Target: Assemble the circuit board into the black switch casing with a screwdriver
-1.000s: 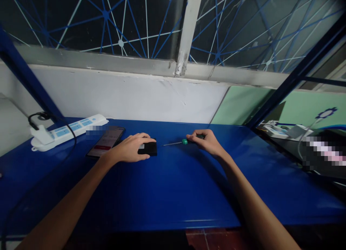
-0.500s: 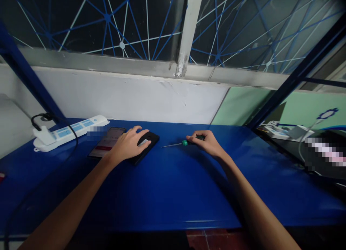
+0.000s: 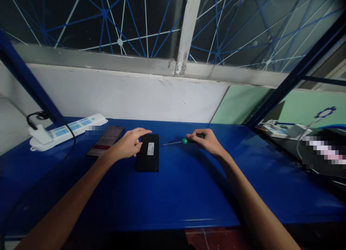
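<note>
A flat black rectangular device point(image 3: 148, 161) with a white label point(image 3: 150, 148) lies on the blue table point(image 3: 173, 196). At its left edge is my left hand point(image 3: 129, 143), index finger stretched over its far end and the other fingers partly curled. I see nothing held in that hand; whether it touches the device I cannot tell. My right hand point(image 3: 207, 140) is wrapped round the green and black handle of a screwdriver point(image 3: 184, 140). The thin metal shaft points left, its tip just right of the device. Partly behind my left wrist rests a phone point(image 3: 104, 142) with its screen lit.
A white power strip point(image 3: 67, 133) with a plugged-in adapter point(image 3: 40, 136) stands at the back left, its black cable point(image 3: 70, 149) trailing forward. Blue frame posts point(image 3: 290, 77) rise at both sides. Papers and boxes point(image 3: 293, 129) sit at the far right.
The black device has turned from slanted to nearly straight, its near end swinging right. My left hand has come off its top to its left side. My right hand has barely moved.
</note>
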Tool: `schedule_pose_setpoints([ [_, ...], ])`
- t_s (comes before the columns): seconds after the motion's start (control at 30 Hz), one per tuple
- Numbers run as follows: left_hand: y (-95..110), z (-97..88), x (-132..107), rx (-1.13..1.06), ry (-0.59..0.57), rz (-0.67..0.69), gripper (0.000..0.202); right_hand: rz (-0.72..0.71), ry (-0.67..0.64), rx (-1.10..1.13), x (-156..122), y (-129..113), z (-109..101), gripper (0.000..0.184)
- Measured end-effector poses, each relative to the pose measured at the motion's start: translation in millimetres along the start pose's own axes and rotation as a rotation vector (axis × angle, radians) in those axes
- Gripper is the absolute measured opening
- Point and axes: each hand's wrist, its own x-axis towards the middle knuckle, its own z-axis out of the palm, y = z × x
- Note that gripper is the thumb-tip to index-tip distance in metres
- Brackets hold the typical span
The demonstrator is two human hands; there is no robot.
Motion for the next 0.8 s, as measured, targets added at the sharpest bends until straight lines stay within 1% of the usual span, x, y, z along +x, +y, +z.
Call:
schedule_pose_setpoints([
  [0.07,1.4,0.6,-0.3,0.102,0.007,0.073,0.065,0.0,0.009,0.025,-0.3,-0.6,-1.1,0.039],
  [0.1,3.2,1.5,-0.8,0.159,-0.011,0.11,0.071,-0.001,0.011,0.036,-0.4,-0.8,-1.4,0.039],
  [0.13,5.9,2.9,-1.3,0.201,-0.049,0.143,0.078,-0.003,0.011,0.045,-0.5,-1.1,-1.6,0.039],
  [0.2,12.3,6.4,-2.3,0.21,-0.148,0.201,0.087,-0.002,0.011,0.059,-0.5,-1.8,-1.5,0.039],
  [0.27,18.3,9.1,-2.7,0.206,-0.219,0.223,0.089,0.004,0.011,0.067,-0.5,-2.6,-1.1,0.039],
  [0.3,20.3,9.6,-2.8,0.209,-0.231,0.221,0.088,0.009,0.011,0.069,-0.4,-2.8,-1.0,0.039],
  [0.4,20.9,8.7,-2.7,0.224,-0.199,0.225,0.083,0.033,0.012,0.082,0.0,-1.7,-1.5,0.041],
  [0.53,12.2,8.4,-2.0,0.244,-0.168,0.224,0.08,0.048,0.035,0.132,0.9,2.1,-3.1,0.041],
  [0.63,5.5,14.2,0.1,0.25,-0.143,0.201,0.078,0.062,0.053,0.153,2.1,4.7,-3.1,0.04],
  [0.73,0.3,23.3,3.0,0.254,-0.057,0.169,0.068,0.069,0.068,0.142,3.5,6.8,-2.0,0.041],
  [0.8,-2.9,28.3,4.7,0.252,-0.028,0.125,0.065,0.064,0.076,0.119,4.4,8.1,-1.4,0.042],
])
